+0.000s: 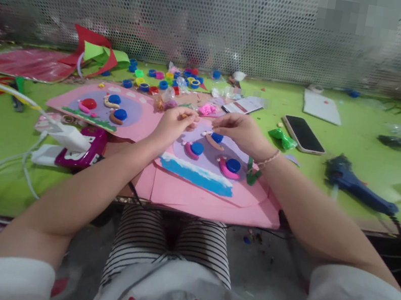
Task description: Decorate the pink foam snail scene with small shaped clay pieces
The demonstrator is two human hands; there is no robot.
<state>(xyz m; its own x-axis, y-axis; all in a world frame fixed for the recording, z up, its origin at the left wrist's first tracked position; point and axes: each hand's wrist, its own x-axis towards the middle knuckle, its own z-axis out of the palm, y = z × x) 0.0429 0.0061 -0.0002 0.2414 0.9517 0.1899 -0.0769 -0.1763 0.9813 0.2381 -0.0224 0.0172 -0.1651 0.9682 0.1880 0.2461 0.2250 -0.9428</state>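
A pink foam sheet [192, 197] lies at the table's near edge, carrying a lilac panel, a blue strip [196, 174] and three snail shapes with blue caps [233, 165]. My left hand [174, 125] hovers over its far edge with fingers pinched on a small piece I cannot make out. My right hand [240, 130], a bracelet on its wrist, has its fingers curled close to the left hand's fingertips, just above a blue-capped snail [216, 138].
A second pink craft sheet [105, 109] lies to the left, loose bottle caps [166, 80] behind it. A phone [303, 134], a green bow [282, 138], a blue glue gun [356, 185], a white charger [66, 135] with cables and a perforated metal wall [222, 20] surround the work.
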